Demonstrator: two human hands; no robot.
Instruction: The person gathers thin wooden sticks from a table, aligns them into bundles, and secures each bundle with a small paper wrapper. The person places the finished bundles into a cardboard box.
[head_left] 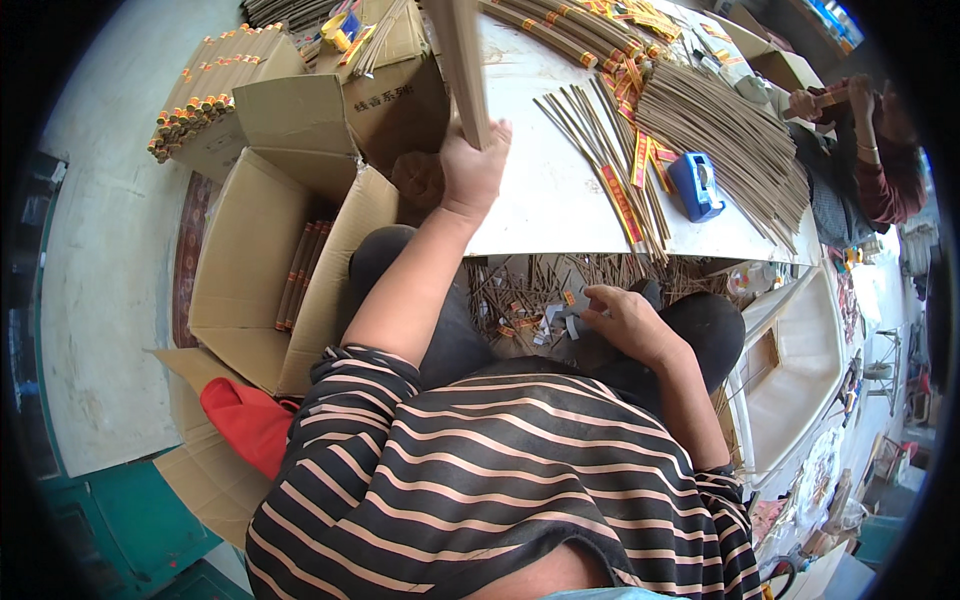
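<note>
**Left hand grips a stick bundle at the surface edge, right hand low in the lap**

The left hand (473, 165) is closed around a tan bundle of sticks (462, 60), holding it up at the near edge of the white surface (545, 190); the bundle rises toward the top of the view and is blurred. The right hand (625, 320) sits below the surface edge, over the lap, fingers curled; whether it pinches anything I cannot tell. Just beside its fingertips, on the floor between the knees, lies a litter of scraps (535, 310), grey bits and broken sticks.

On the surface, loose sticks (610, 160) with red and yellow labels fan out right of the left hand, and a bigger heap of thin brown sticks (730, 130) spreads beyond them. A blue tape dispenser (697, 185) rests between the two piles.

To the left stands an open box (260, 260) with a few wrapped bundles inside. Behind it another box (215, 90) is topped with packed tubes. A red cloth (245, 420) lies by the person's left side. Another person (870, 150) works at the far right end.
</note>
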